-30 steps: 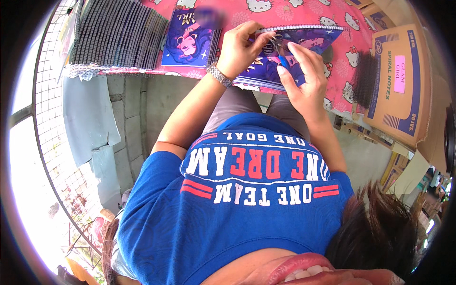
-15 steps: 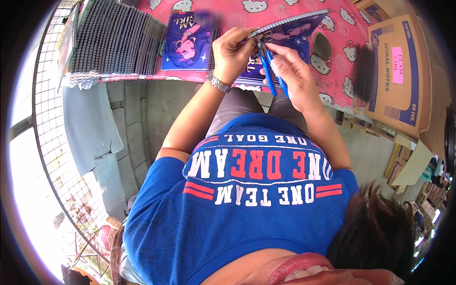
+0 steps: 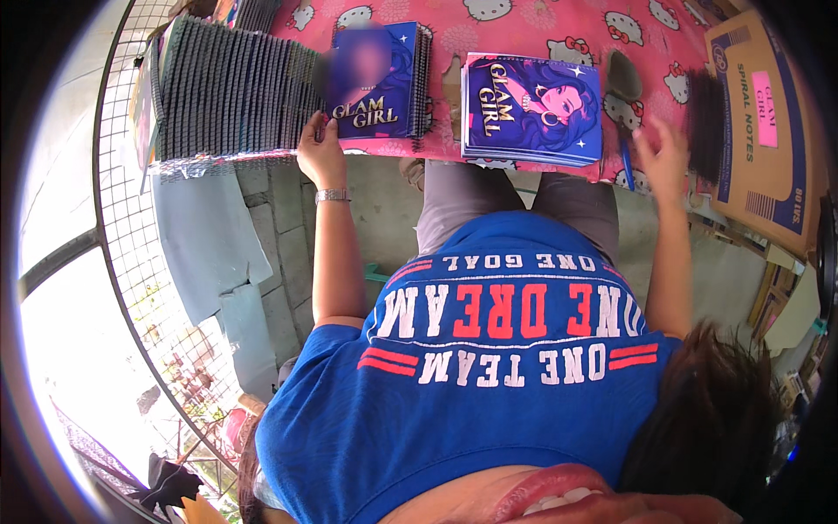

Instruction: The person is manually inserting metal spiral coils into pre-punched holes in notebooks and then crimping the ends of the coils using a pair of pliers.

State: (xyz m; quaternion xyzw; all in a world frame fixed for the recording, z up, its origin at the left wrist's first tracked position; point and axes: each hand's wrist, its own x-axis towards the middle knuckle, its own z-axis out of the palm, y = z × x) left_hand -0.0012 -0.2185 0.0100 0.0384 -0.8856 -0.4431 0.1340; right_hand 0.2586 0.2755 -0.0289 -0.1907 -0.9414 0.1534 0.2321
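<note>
My left hand [image 3: 322, 155], with a metal watch at its wrist, is at the lower left corner of a purple spiral notebook [image 3: 371, 100]. Its fingers point up and stand a little apart beside the cover. That notebook lies on others, with black coils along their right side. Over on the right, my right hand [image 3: 663, 155] is open, fingers spread and holding nothing. Just left of it lie blue-handled pliers [image 3: 627, 164], apart from the fingers. A stack of notebooks [image 3: 532, 109] with the same cover lies between my hands, turned sideways; no coil shows on its top edge.
A long row of coil-bound notebooks [image 3: 236, 92] fills the table's left end. Black coils [image 3: 705, 127] stand at the right beside a cardboard box [image 3: 768, 131]. A dark grey oval object [image 3: 622, 77] lies on the pink patterned tablecloth [image 3: 489, 37]. Wire mesh runs along the left.
My hands have parted. The right hand has let go of the pliers, now on the table. The notebook they worked on has left the middle; a notebook with its cover turned round lies at left.
</note>
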